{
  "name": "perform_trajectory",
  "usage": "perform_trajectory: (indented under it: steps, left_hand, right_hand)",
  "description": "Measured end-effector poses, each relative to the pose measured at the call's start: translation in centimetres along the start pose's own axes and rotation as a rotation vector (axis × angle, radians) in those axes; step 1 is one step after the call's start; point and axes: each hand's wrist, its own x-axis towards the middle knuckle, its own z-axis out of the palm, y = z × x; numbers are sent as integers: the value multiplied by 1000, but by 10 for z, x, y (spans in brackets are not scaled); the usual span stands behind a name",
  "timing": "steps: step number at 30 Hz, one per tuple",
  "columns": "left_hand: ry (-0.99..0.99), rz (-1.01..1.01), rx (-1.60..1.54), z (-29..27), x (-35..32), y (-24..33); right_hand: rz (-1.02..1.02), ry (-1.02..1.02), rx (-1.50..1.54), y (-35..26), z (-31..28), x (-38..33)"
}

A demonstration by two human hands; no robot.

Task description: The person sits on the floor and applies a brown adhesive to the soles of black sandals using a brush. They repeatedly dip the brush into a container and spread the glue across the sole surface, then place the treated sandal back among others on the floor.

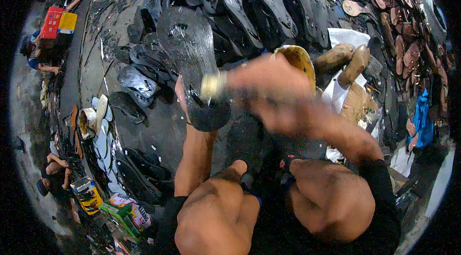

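Note:
A black shoe sole [185, 46] is held up in front of me, its upper face wet and glossy. My left hand [181, 99] grips it from behind near the heel end, with most of the fingers hidden by the sole. My right hand [273, 84] is smeared by motion and closed around a small brush [213, 86]. The brush's pale end lies against the lower part of the sole; its handle is hidden in the hand. Just beyond the right hand stands a yellowish, stained pot [297, 60], tilted toward me.
Rows of glossy black soles [240, 12] cover the floor ahead. At right are wooden shoe lasts [354, 65], pinkish-tan soles [410, 56] and a blue plastic bag [422, 120]. White soles [103, 147], a green box [122, 216] and a yellow-and-black container [87, 196] lie left. Other people sit far left.

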Motion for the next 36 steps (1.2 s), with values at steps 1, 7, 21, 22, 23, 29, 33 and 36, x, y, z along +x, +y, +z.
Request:
perform_trajectory:
  steps: [1, 7, 21, 22, 23, 29, 33, 36]
  left_hand:
    - [-29, 49, 81, -1, -1, -1]
    - [-423, -204, -329, 7, 5, 4]
    - [-172, -229, -622, 13, -2, -2]
    - [-186, -338, -569, 4, 1, -1]
    - [-201, -375, -535, -5, -1, -8]
    - [-264, -144, -318, 5, -41, -5]
    - [-515, -221, -181, -38, 0, 13]
    - [-346, -137, -644, -10, 20, 8]
  right_hand:
    - [133, 75, -49, 14, 7, 9]
    - [-211, -138, -81, -30, 11, -5]
    - [-258, -295, 154, -44, 15, -25]
    - [-221, -133, 146, -39, 27, -32]
    - [-164, -89, 182, -7, 24, -13]
    - [196, 388, -74, 84, -10, 62]
    - [94, -184, 574, -10, 42, -22]
    - [323, -366, 350, -14, 40, -59]
